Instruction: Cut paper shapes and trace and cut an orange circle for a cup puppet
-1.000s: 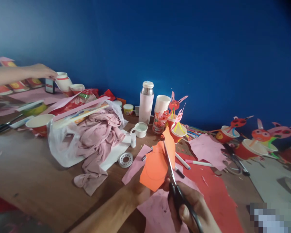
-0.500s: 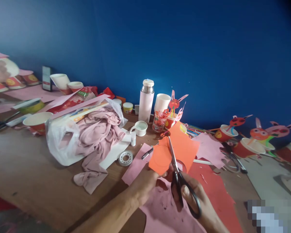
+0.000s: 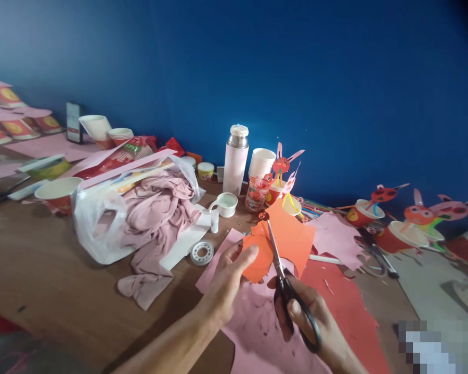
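My left hand (image 3: 228,280) pinches an orange sheet of paper (image 3: 290,239) by its rounded lower-left part, thumb on top. My right hand (image 3: 315,324) grips black-handled scissors (image 3: 286,291), fingers through the loops. The blades point up and away and sit in the middle of the orange paper, along a curved cut. Both hands hover above pink paper (image 3: 257,332) and red paper (image 3: 347,306) lying on the wooden table (image 3: 42,270).
A tape roll (image 3: 202,253), a white mug (image 3: 225,204), a pink thermos (image 3: 234,161) and stacked white cups (image 3: 260,164) stand beyond my hands. A plastic bag with pink cloth (image 3: 148,213) lies left. Decorated red paper cups (image 3: 403,234) line the right side.
The orange paper has been turned and the scissors have cut further along its curve. My left thumb has shifted onto the rounded part. The other person's arm at far left is gone.
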`<state>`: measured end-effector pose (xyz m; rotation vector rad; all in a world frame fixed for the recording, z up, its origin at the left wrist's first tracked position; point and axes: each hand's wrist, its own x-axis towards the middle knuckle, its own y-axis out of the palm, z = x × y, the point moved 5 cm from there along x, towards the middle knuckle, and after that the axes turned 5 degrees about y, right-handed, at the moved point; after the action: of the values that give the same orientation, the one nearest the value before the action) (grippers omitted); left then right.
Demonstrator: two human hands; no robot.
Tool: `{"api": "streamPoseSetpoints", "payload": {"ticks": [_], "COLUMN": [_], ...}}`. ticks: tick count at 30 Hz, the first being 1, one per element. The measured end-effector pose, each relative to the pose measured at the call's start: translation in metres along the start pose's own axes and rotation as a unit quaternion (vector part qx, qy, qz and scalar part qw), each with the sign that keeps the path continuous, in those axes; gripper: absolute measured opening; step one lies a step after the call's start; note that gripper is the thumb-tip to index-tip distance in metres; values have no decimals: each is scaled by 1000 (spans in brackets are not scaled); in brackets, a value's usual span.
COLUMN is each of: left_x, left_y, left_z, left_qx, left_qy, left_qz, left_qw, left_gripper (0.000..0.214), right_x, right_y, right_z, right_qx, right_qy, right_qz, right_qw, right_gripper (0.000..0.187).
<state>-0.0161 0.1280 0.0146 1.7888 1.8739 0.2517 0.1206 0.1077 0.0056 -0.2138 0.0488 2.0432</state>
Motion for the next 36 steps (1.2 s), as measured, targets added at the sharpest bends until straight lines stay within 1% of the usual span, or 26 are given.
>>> {"api": "streamPoseSetpoints", "payload": {"ticks": [2, 4, 7, 9, 12, 16, 24, 28, 32, 36], "left_x": [0, 1, 3, 3, 4, 5, 10, 11, 10, 11], "left_y": [-3, -3, -2, -3, -6, -8, -9, -8, -9, -10], "left_z": [1, 0, -5, -9, -12, -13, -14, -17, -17, -17], "left_qx": [42, 47, 39, 49, 71, 74, 65, 66, 65, 68], "left_qy": [-1, 1, 21, 29, 21, 10, -9, -4, -11, -16], "left_qz": [-2, 9, 37, 38, 25, 38, 60, 71, 85, 73], "left_qw": [999, 999, 998, 998, 997, 996, 996, 995, 994, 995], "left_gripper": [32, 28, 23, 21, 19, 20, 19, 18, 18, 18], "right_x": [0, 0, 0, -1, -2, -3, -4, -5, -5, -4], "right_y": [2, 3, 2, 2, 2, 3, 3, 1, 1, 0], "right_z": [-1, -2, -3, -3, -4, -4, -2, -4, -8, -12], "right_qx": [-1, -4, -6, 3, 24, 37, 32, 34, 40, 37], "right_qy": [-2, -5, -5, -4, 2, 11, 5, 12, -7, -15], "right_qz": [12, 13, 13, 16, 18, 20, 18, 12, 29, 32], "right_qw": [1000, 1000, 1000, 1000, 1000, 999, 999, 999, 999, 999], "right_gripper": [48, 47, 47, 47, 48, 50, 52, 49, 45, 45]}}
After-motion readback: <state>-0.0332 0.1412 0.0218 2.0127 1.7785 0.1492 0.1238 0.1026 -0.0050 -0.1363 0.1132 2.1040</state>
